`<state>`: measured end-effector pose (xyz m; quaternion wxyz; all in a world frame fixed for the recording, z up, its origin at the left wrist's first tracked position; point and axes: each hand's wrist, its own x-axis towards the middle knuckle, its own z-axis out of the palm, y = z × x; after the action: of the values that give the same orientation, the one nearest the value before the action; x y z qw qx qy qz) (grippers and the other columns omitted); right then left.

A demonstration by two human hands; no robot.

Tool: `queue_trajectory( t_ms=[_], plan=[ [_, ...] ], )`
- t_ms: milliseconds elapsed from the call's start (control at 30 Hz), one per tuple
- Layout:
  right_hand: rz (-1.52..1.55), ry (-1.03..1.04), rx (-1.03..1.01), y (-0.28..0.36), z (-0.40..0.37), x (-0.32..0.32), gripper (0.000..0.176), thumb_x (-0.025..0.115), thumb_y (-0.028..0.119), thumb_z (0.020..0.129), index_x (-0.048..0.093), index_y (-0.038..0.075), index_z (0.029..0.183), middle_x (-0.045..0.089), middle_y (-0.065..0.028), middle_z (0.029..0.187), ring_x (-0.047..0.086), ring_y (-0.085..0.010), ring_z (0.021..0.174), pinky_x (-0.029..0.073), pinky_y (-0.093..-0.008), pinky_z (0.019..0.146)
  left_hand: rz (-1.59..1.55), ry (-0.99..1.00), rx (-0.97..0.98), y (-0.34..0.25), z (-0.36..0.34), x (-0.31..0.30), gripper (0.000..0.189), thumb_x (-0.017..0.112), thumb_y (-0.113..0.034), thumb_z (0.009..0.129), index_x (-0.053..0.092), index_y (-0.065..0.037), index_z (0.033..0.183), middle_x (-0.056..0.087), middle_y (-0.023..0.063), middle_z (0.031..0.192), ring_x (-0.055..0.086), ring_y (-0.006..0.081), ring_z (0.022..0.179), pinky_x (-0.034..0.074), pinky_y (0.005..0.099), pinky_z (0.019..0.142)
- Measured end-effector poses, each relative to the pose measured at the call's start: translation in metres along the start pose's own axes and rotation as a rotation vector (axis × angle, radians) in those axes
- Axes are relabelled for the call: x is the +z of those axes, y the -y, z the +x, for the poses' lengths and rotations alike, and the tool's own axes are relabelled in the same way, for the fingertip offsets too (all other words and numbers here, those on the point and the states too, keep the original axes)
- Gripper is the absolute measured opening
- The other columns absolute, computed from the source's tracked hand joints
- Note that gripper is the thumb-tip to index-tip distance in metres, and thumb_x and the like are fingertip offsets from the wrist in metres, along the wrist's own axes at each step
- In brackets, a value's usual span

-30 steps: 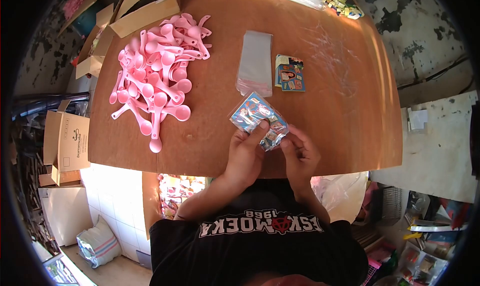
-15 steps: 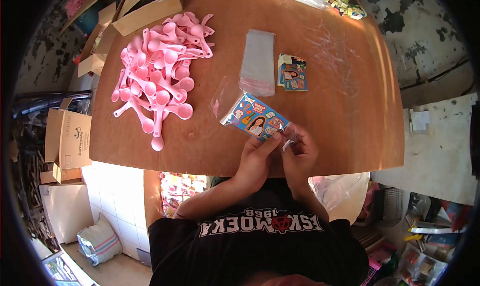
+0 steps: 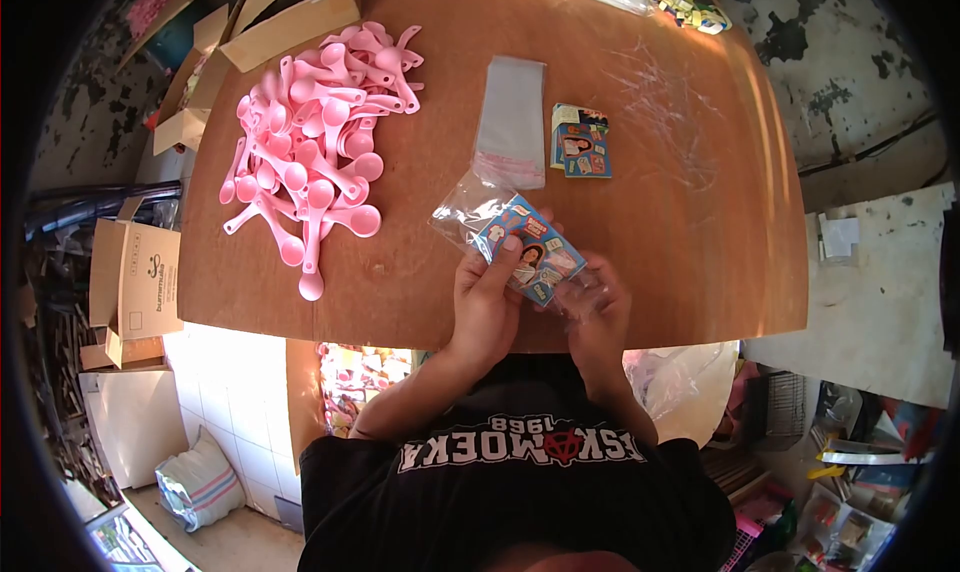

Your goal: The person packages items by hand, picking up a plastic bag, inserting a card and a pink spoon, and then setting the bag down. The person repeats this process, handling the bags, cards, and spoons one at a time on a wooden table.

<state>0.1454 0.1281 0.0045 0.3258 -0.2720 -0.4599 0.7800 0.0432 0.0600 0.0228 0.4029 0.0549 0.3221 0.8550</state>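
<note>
A blue printed card (image 3: 545, 247) in a clear plastic bag (image 3: 466, 210) is held over the table's near edge. My left hand (image 3: 490, 297) grips its left part, with the thumb on the printed face. At its lower right end, my right hand (image 3: 598, 302) has bent fingers around crinkled clear plastic. Beyond the hands lie a stack of clear bags (image 3: 512, 122) and a small pile of blue cards (image 3: 582, 144). Many pink spoons (image 3: 318, 147) are heaped on the left side of the table.
The brown table (image 3: 440, 302) carries a cardboard box (image 3: 290, 27) at the back left, thin clear plastic strands (image 3: 668, 117) on the right and yellow wrapped pieces (image 3: 690, 10) at the back right. Another cardboard box (image 3: 150, 280) stands beyond the left edge.
My left hand has shifted left and up onto the card, its thumb now on the face. The bag's open end has spread, and the card's right end sits nearer my right fingers.
</note>
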Motion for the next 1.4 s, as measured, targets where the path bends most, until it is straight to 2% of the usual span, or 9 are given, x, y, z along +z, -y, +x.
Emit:
queue_trajectory(
  t_ms=[67, 100, 233, 400, 467, 733, 833, 1000, 1400],
  plan=[
    [0.015, -0.021, 0.012, 0.0, 0.003, 0.0, 0.025, 0.058, -0.001, 0.086, 0.055, -0.005, 0.111, 0.066, -0.0131, 0.097, 0.066, -0.0192, 0.084, 0.057, -0.0311, 0.067, 0.052, 0.087, -0.148, 0.001, 0.0, -0.008, 0.035, 0.05, -0.019, 0.096, 0.05, 0.001, 0.125, 0.058, 0.0162, 0.122, 0.059, 0.0222, 0.108, 0.051, 0.0329, 0.083],
    [0.015, -0.02, 0.01, 0.0, 0.004, 0.0, 0.025, 0.058, -0.001, 0.086, 0.055, -0.005, 0.111, 0.066, -0.0131, 0.097, 0.066, -0.0192, 0.084, 0.057, -0.0311, 0.067, 0.057, 0.081, -0.124, 0.003, 0.001, -0.008, 0.035, 0.051, -0.019, 0.095, 0.052, 0.001, 0.124, 0.059, 0.0169, 0.12, 0.06, 0.0219, 0.106, 0.052, 0.0301, 0.075],
    [-0.001, -0.021, 0.07, 0.001, 0.002, 0.003, 0.017, 0.06, 0.0, 0.086, 0.058, -0.004, 0.102, 0.066, -0.0126, 0.089, 0.066, -0.0193, 0.074, 0.057, -0.0308, 0.06, 0.073, 0.091, -0.111, 0.002, -0.002, -0.009, 0.037, 0.053, -0.02, 0.094, 0.05, 0.001, 0.125, 0.058, 0.0167, 0.122, 0.06, 0.021, 0.107, 0.052, 0.0303, 0.075],
    [0.062, 0.018, 0.122, -0.006, -0.001, 0.003, 0.014, 0.061, -0.001, 0.087, 0.057, -0.005, 0.099, 0.067, -0.0147, 0.088, 0.066, -0.0165, 0.071, 0.057, -0.0289, 0.061, 0.041, 0.139, -0.016, 0.009, -0.005, -0.007, 0.048, 0.052, -0.022, 0.094, 0.037, -0.002, 0.136, 0.05, 0.0182, 0.133, 0.051, 0.0289, 0.121, 0.048, 0.0388, 0.092],
    [0.095, -0.026, 0.157, -0.004, -0.003, 0.01, 0.012, 0.062, 0.001, 0.084, 0.057, -0.002, 0.095, 0.066, -0.0116, 0.079, 0.063, -0.0173, 0.059, 0.055, -0.0293, 0.053, -0.028, 0.166, -0.023, 0.009, -0.005, -0.011, 0.05, 0.051, -0.023, 0.094, 0.035, -0.003, 0.137, 0.048, 0.0185, 0.134, 0.05, 0.0308, 0.122, 0.047, 0.0393, 0.094],
    [0.099, -0.03, 0.056, -0.007, -0.008, 0.014, 0.012, 0.063, 0.002, 0.087, 0.058, -0.004, 0.096, 0.066, -0.0108, 0.084, 0.064, -0.0138, 0.066, 0.055, -0.0261, 0.057, 0.001, 0.133, -0.049, 0.007, -0.005, -0.007, 0.054, 0.049, -0.028, 0.094, 0.031, -0.004, 0.139, 0.046, 0.0187, 0.136, 0.049, 0.0341, 0.122, 0.047, 0.0405, 0.094],
    [0.022, -0.055, 0.009, -0.012, -0.011, 0.006, 0.013, 0.063, 0.004, 0.088, 0.059, -0.005, 0.096, 0.066, -0.0094, 0.084, 0.063, -0.0125, 0.069, 0.055, -0.0257, 0.059, -0.168, 0.117, -0.001, 0.009, -0.003, -0.009, 0.05, 0.048, -0.027, 0.095, 0.035, -0.003, 0.136, 0.047, 0.0184, 0.135, 0.051, 0.0327, 0.121, 0.048, 0.0411, 0.093],
    [0.006, -0.036, -0.021, -0.003, -0.012, 0.011, 0.012, 0.062, 0.006, 0.089, 0.061, -0.005, 0.094, 0.066, -0.0079, 0.085, 0.063, -0.0114, 0.071, 0.054, -0.0242, 0.061, -0.077, 0.085, 0.006, 0.009, -0.004, -0.009, 0.037, 0.046, -0.022, 0.098, 0.043, 0.0, 0.128, 0.052, 0.0183, 0.129, 0.053, 0.0312, 0.118, 0.046, 0.0437, 0.097],
    [0.106, -0.032, 0.002, -0.012, -0.013, 0.006, 0.008, 0.064, 0.003, 0.086, 0.059, -0.002, 0.091, 0.065, -0.0074, 0.085, 0.062, -0.0096, 0.07, 0.051, -0.022, 0.061, 0.004, 0.137, -0.059, 0.012, -0.01, -0.007, 0.039, 0.047, -0.022, 0.097, 0.042, -0.001, 0.13, 0.053, 0.0188, 0.128, 0.053, 0.0313, 0.119, 0.048, 0.0408, 0.095]
  ],
)
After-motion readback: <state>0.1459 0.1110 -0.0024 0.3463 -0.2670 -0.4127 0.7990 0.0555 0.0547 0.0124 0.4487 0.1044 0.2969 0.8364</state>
